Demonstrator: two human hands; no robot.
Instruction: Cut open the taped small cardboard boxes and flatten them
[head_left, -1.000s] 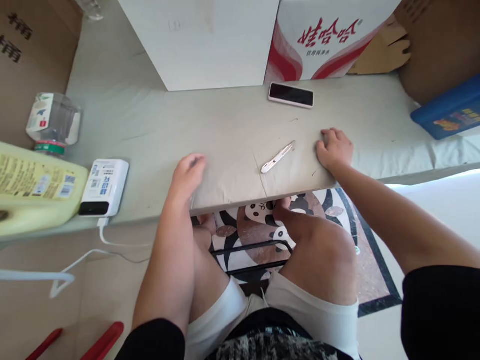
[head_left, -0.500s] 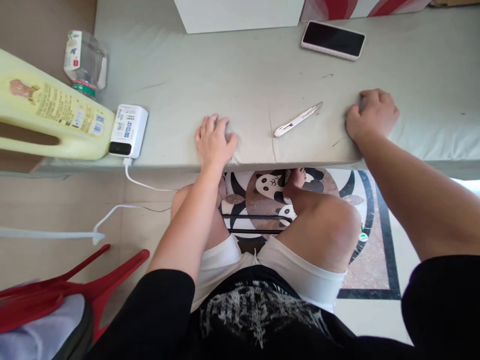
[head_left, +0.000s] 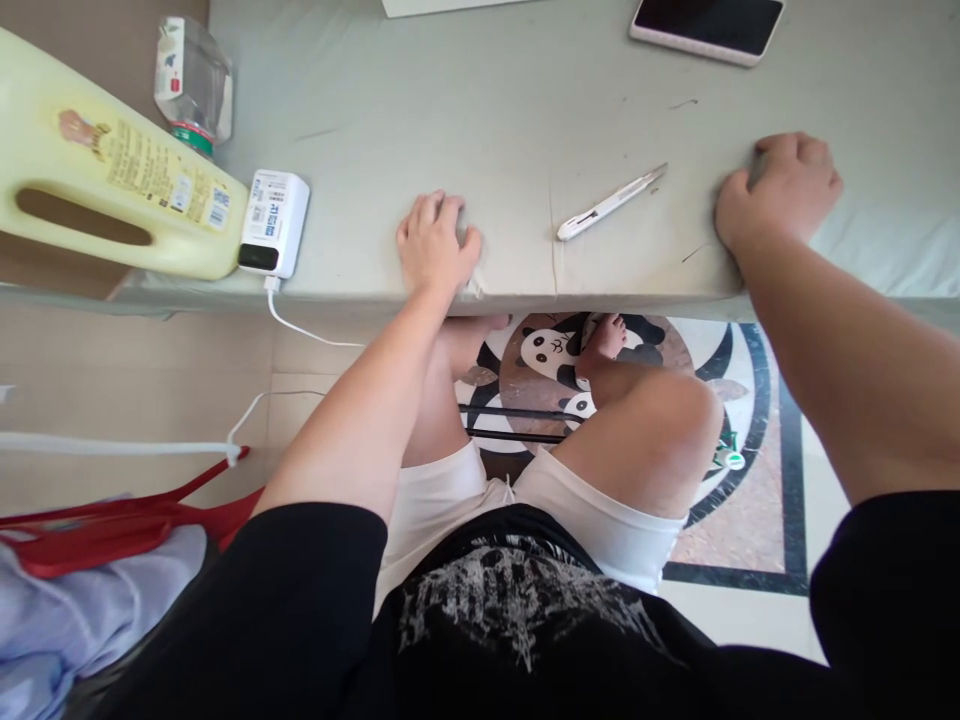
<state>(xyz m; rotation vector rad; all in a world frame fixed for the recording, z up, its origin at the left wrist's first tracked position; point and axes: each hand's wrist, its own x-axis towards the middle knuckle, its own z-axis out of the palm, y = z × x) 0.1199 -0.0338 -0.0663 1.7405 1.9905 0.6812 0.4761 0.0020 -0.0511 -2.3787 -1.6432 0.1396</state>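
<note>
A slim white craft knife [head_left: 611, 204] lies on the pale green cloth of the table [head_left: 480, 110], its tip pointing up and right. To its left, my left hand [head_left: 436, 245] rests on the cloth near the front edge, fingers slightly curled and apart, holding nothing. My right hand [head_left: 780, 190] is on the cloth to the right of the knife, fingers bent and thumb apart from them, with nothing visible in it. Neither hand touches the knife.
At the left stand a yellow jug [head_left: 112, 170], a clear container [head_left: 196, 85] and a white device [head_left: 275, 222] with a cable. A phone [head_left: 709, 25] lies at the back right. Below left is a red chair [head_left: 97, 545] with cloth on it.
The view has tilted down, so the table's things sit higher in the picture and slightly further right. Both hands stay resting on the cloth, and the knife has not moved on it.
</note>
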